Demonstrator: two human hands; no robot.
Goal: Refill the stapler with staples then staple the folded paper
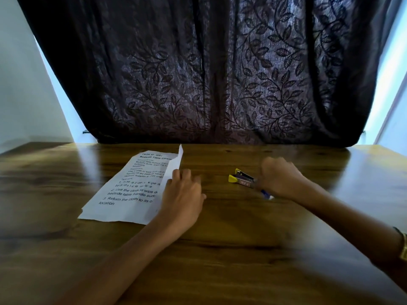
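Item: wooden table (pixel 220 249), one person seated, both bare hands in view.

Folded paper (pixel 127 190): printed sheet at about 10 o'clock from the table's centre, lying flat, its right edge turned up in a narrow raised flap. No staple can be made out on it.

Left hand (pixel 184 194): fingers loosely extended, palm down, fingertips resting on the paper's right edge beside the flap; it pins the sheet and grips nothing.

Stapler (pixel 241 179): small, yellow and dark, at about 2 o'clock from centre, well apart from the paper. Its yellow front stands parted in two, which suggests it is open, though this is uncertain.

Right hand (pixel 280 177): knuckles up and fingers curled at the stapler's rear end. Motion blur hides the fingertips; whether it holds the stapler cannot be told.

Progress, judged: early. The paper is folded and unstapled. Refilling appears to be not yet done or only beginning; stapling remains.

Obscured: a blue-and-white object (pixel 267 194) shows partly under the right wrist, possibly the staple box, unidentifiable. No loose staples visible. The stapler's magazine contents cannot be seen. A wristband (pixel 404 247) is cut off at the right edge.
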